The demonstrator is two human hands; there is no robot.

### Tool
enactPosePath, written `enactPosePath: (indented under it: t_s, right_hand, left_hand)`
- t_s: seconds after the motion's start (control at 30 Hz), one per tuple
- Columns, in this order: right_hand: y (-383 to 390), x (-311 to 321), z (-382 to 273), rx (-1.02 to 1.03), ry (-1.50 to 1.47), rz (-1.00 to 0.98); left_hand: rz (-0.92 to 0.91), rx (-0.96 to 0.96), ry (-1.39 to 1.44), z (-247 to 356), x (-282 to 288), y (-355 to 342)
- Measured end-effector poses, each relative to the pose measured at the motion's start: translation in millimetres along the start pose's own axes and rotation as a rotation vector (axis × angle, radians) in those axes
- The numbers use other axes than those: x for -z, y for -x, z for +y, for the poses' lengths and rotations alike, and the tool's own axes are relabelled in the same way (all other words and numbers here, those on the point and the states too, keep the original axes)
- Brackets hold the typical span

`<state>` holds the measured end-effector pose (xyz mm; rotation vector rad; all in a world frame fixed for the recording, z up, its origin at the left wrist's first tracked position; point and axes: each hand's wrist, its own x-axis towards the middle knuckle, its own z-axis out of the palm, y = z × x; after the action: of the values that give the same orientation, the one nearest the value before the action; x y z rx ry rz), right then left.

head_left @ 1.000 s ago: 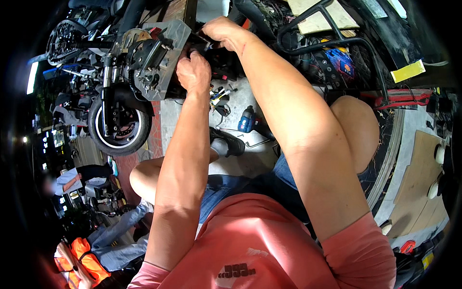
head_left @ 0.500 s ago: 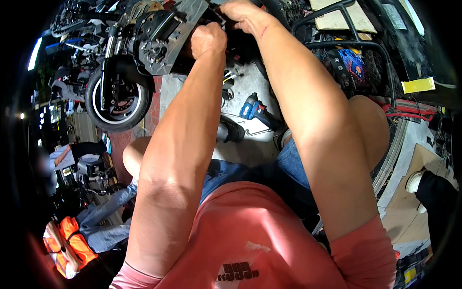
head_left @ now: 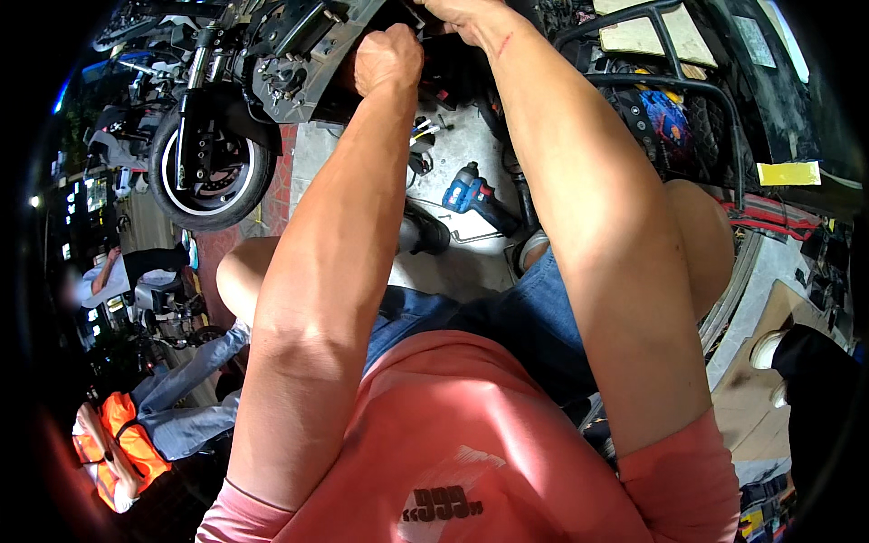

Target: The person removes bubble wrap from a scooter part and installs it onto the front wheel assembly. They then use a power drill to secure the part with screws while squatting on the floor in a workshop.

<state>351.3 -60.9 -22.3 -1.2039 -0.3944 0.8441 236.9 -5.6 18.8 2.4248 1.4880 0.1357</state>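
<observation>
My left hand (head_left: 388, 60) is closed in a fist against the edge of a grey panel (head_left: 330, 77) on a partly stripped scooter. What its fingers hold is hidden. At the top edge, my right hand (head_left: 466, 16) has its fingers curled in a dark gap beside the panel; whatever they grip cannot be made out. Under my forearms, a blue and black cordless impact driver (head_left: 478, 201) lies on a pale slab (head_left: 453, 149). Close to it is a thin bent metal rod (head_left: 477, 238). Several small loose pieces (head_left: 429, 131) lie farther up the slab.
The scooter's front wheel (head_left: 215, 172) stands at the left. A black tubular rack (head_left: 706, 86) and dark bodywork are at the right. A person in an orange vest (head_left: 122, 443) is at the lower left; another person's dark trouser leg (head_left: 815, 371) shows at the right.
Both hands have shifted slightly upward in the picture and remain at the scooter panel. The view has tilted a little, moving the wheel and panel up and left.
</observation>
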Motion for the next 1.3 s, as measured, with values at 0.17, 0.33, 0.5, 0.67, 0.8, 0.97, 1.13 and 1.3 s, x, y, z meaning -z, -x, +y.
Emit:
enactPosePath:
  t_s: [0.17,0.33,0.5,0.67,0.8,0.97,1.13,1.3]
  right_hand:
    - [16,2,-15,-0.015,0.003,-0.082]
    - [27,4,-27,-0.034,0.163,-0.071]
    - [25,2,-25,0.002,0.154,-0.066]
    - [21,3,-19,0.015,0.118,-0.056]
    - [23,3,-19,0.03,0.14,-0.056]
    - [25,-5,-17,0.046,0.253,0.07]
    - [26,-3,-20,0.048,0.23,-0.014]
    - [43,-22,-35,0.141,0.886,0.089]
  left_hand:
    - [-0.025,-0.119,-0.018,-5,1,-2]
    - [-0.003,-0.115,-0.031,-10,-5,-7]
    - [0.001,-0.117,-0.037,-10,-4,-3]
    - [-0.013,-0.054,0.026,-4,4,3]
    - [-0.04,-0.035,0.05,0,9,7]
    - [0.083,-0.056,0.102,0,11,13]
    - [0.065,-0.039,0.063,-5,5,6]
    - [0.056,-0.296,-0.149,-45,-1,-7]
